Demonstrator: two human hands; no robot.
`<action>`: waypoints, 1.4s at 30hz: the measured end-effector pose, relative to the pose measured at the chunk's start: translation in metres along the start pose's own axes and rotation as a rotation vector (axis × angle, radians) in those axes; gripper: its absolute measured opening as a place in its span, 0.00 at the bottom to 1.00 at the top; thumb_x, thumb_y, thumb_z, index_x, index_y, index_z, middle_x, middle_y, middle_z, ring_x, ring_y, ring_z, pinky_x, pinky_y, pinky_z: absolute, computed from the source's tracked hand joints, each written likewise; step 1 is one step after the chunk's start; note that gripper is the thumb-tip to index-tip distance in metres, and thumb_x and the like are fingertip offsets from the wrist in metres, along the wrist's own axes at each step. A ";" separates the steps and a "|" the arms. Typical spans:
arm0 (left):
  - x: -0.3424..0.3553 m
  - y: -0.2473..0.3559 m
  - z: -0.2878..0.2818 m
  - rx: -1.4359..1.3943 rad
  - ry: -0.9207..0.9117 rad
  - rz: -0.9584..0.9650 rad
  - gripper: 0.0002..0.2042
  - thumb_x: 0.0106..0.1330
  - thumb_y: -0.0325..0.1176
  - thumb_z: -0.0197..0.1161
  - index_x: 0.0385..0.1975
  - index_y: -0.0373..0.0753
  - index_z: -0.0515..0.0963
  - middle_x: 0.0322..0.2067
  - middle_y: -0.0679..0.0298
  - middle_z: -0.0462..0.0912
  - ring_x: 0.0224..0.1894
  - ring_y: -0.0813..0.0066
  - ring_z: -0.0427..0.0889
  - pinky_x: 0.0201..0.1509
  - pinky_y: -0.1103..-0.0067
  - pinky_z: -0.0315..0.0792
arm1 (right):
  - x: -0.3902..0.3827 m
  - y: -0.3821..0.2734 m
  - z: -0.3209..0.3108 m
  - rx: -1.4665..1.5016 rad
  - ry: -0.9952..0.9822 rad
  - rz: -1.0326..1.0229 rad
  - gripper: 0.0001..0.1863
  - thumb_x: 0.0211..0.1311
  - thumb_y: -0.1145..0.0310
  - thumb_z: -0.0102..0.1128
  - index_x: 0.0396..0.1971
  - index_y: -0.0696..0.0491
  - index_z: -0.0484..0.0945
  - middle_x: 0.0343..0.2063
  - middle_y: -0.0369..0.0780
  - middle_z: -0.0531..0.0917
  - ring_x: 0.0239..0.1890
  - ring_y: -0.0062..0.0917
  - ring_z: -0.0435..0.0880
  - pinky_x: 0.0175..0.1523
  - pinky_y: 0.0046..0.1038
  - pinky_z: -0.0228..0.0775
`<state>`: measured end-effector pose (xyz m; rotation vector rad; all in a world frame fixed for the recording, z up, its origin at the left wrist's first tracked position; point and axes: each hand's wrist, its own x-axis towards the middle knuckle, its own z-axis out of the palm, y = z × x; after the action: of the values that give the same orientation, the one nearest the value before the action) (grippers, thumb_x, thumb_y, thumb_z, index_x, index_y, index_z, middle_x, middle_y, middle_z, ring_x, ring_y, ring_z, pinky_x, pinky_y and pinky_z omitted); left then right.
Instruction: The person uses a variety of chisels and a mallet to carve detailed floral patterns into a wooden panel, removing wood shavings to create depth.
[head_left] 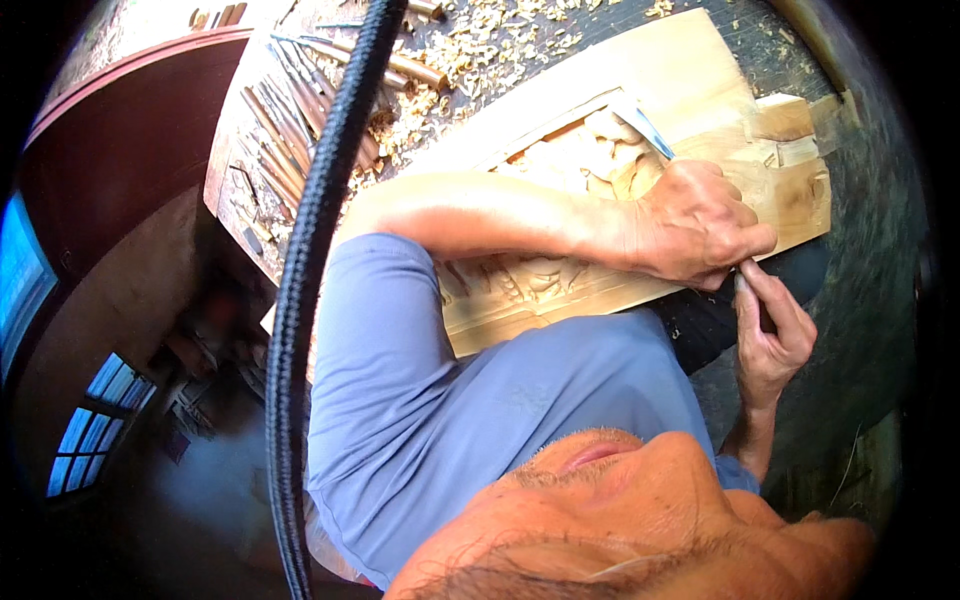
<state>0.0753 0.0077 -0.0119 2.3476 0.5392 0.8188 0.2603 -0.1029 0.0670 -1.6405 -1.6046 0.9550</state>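
Dim room with a barred window (85, 430) well off the left of the board; dark worktop (765, 50) past its far edge. Only one view, the head one.

Board is pale wood, wide, slanting across mid-view (690, 70), carved recess (580, 165) facing up. Left hand (700, 220): fist closed round a narrow, bright steel-bladed tool (645, 130), over the board's right part, blade above the relief. Right hand (770, 340): just off the board's near edge, thumb and finger brought together against the left fist; can't tell if they pinch the tool's end.

Risks, my judgement: neither hand visibly braces the board, so a hard push could shift it. Blade could skid and nick the raised carving or the recess rim if the grain gives suddenly.

Around: curled blond shavings (490, 45) beyond the board's far edge; pile of slim wood-handled tools (285, 140) off its far-left side. Left forearm (500, 215) lies across the carving, hiding its middle. Thick black braided cable (330, 180) blocks the view left of the board.
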 end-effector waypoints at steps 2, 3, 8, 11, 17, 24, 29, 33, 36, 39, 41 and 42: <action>0.001 0.003 0.002 -0.007 0.018 -0.003 0.17 0.47 0.39 0.76 0.33 0.49 0.75 0.25 0.73 0.79 0.29 0.67 0.85 0.31 0.67 0.75 | 0.003 0.001 -0.001 0.011 -0.019 0.010 0.13 0.66 0.89 0.69 0.48 0.66 0.89 0.33 0.45 0.90 0.34 0.23 0.88 0.41 0.24 0.79; 0.001 0.004 0.004 -0.010 0.029 -0.011 0.17 0.47 0.39 0.75 0.34 0.50 0.75 0.26 0.73 0.78 0.30 0.68 0.84 0.32 0.68 0.75 | 0.003 0.001 -0.003 0.007 -0.025 0.016 0.13 0.66 0.89 0.69 0.48 0.66 0.89 0.33 0.45 0.90 0.34 0.22 0.88 0.41 0.24 0.79; -0.005 0.001 0.009 -0.016 0.018 0.176 0.12 0.57 0.39 0.71 0.38 0.48 0.77 0.27 0.73 0.76 0.29 0.72 0.82 0.30 0.72 0.74 | -0.014 0.003 -0.016 0.026 -0.053 0.085 0.12 0.66 0.90 0.69 0.48 0.66 0.89 0.31 0.43 0.88 0.32 0.20 0.85 0.36 0.22 0.75; -0.009 0.001 0.015 -0.061 -0.007 0.266 0.11 0.65 0.38 0.67 0.45 0.46 0.79 0.28 0.72 0.73 0.30 0.76 0.80 0.30 0.75 0.74 | -0.026 0.007 -0.019 0.040 -0.050 0.135 0.11 0.66 0.90 0.69 0.47 0.66 0.88 0.30 0.42 0.87 0.30 0.19 0.83 0.34 0.23 0.73; -0.010 -0.002 0.024 -0.116 0.002 0.333 0.17 0.69 0.37 0.64 0.57 0.43 0.80 0.30 0.71 0.71 0.31 0.76 0.79 0.30 0.76 0.74 | -0.033 0.012 -0.020 0.023 -0.029 0.115 0.10 0.66 0.90 0.69 0.45 0.66 0.88 0.29 0.41 0.86 0.29 0.19 0.82 0.33 0.24 0.72; -0.010 -0.002 0.024 -0.074 -0.008 0.328 0.21 0.70 0.36 0.63 0.63 0.44 0.78 0.30 0.71 0.72 0.30 0.75 0.79 0.30 0.75 0.74 | -0.027 0.005 -0.026 0.026 -0.055 0.163 0.10 0.66 0.89 0.69 0.45 0.65 0.88 0.29 0.41 0.85 0.28 0.20 0.82 0.34 0.24 0.71; -0.006 0.002 0.018 -0.086 -0.063 0.280 0.14 0.71 0.37 0.63 0.55 0.45 0.78 0.31 0.69 0.74 0.31 0.73 0.84 0.29 0.74 0.77 | -0.027 0.012 -0.024 0.004 -0.049 0.082 0.10 0.65 0.89 0.71 0.44 0.65 0.88 0.28 0.41 0.84 0.28 0.19 0.81 0.33 0.24 0.71; -0.007 0.003 0.018 -0.085 -0.094 0.257 0.11 0.70 0.37 0.63 0.50 0.45 0.79 0.31 0.70 0.75 0.31 0.73 0.84 0.29 0.73 0.78 | -0.027 0.010 -0.022 -0.003 -0.046 0.089 0.10 0.64 0.89 0.71 0.44 0.65 0.88 0.28 0.42 0.85 0.28 0.20 0.82 0.33 0.24 0.71; -0.007 0.004 0.016 -0.083 -0.106 0.245 0.09 0.70 0.37 0.64 0.46 0.46 0.78 0.30 0.70 0.75 0.31 0.72 0.85 0.29 0.73 0.78 | -0.027 0.015 -0.019 0.014 -0.041 0.068 0.10 0.64 0.90 0.71 0.44 0.65 0.88 0.28 0.42 0.85 0.28 0.21 0.83 0.33 0.24 0.71; -0.006 0.007 0.022 -0.070 -0.095 0.263 0.07 0.70 0.37 0.64 0.44 0.47 0.78 0.30 0.69 0.76 0.31 0.72 0.85 0.30 0.72 0.78 | -0.037 0.020 -0.020 0.012 -0.033 0.075 0.11 0.64 0.90 0.71 0.44 0.65 0.88 0.28 0.42 0.85 0.28 0.21 0.83 0.33 0.24 0.72; -0.008 0.008 0.025 -0.064 -0.076 0.263 0.07 0.69 0.37 0.63 0.43 0.47 0.78 0.30 0.70 0.75 0.31 0.72 0.84 0.29 0.72 0.78 | -0.038 0.015 -0.020 -0.008 -0.018 0.085 0.11 0.64 0.90 0.71 0.44 0.65 0.88 0.29 0.42 0.86 0.28 0.21 0.83 0.33 0.25 0.72; -0.009 0.006 0.025 -0.064 -0.066 0.253 0.08 0.68 0.37 0.63 0.44 0.47 0.78 0.30 0.70 0.74 0.30 0.73 0.83 0.28 0.73 0.77 | -0.030 0.013 -0.017 0.000 -0.007 0.042 0.11 0.63 0.90 0.71 0.44 0.65 0.88 0.29 0.43 0.86 0.29 0.22 0.84 0.34 0.25 0.73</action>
<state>0.0863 -0.0119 -0.0280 2.4042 0.1868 0.8530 0.2819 -0.1324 0.0667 -1.6792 -1.5807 0.9833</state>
